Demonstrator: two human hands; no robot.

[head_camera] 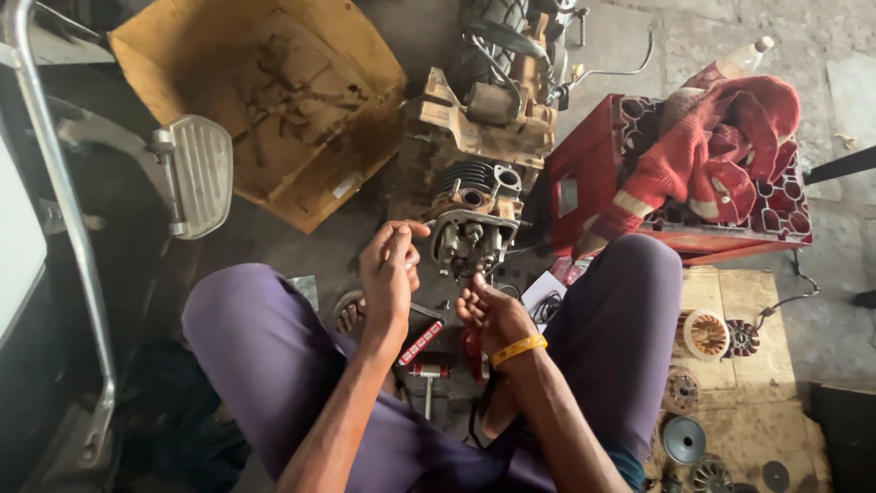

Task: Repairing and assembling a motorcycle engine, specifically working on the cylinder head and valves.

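Sitting on the floor between the person's knees, the grimy engine (474, 205) shows cooling fins and a valve head facing the hands. At its near-left corner the left hand (388, 269) pinches something too small to see; the right hand (493, 315), just below it, has curled fingers, grip unclear. A cardboard box (265, 100) and red crate (680, 173) flank it closely.

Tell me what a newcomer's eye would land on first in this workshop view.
First, the grimy engine block at centre, with the left hand and right hand working at its near end. Next, the red cloth heaped on a red crate at upper right. Then the open cardboard box at upper left.
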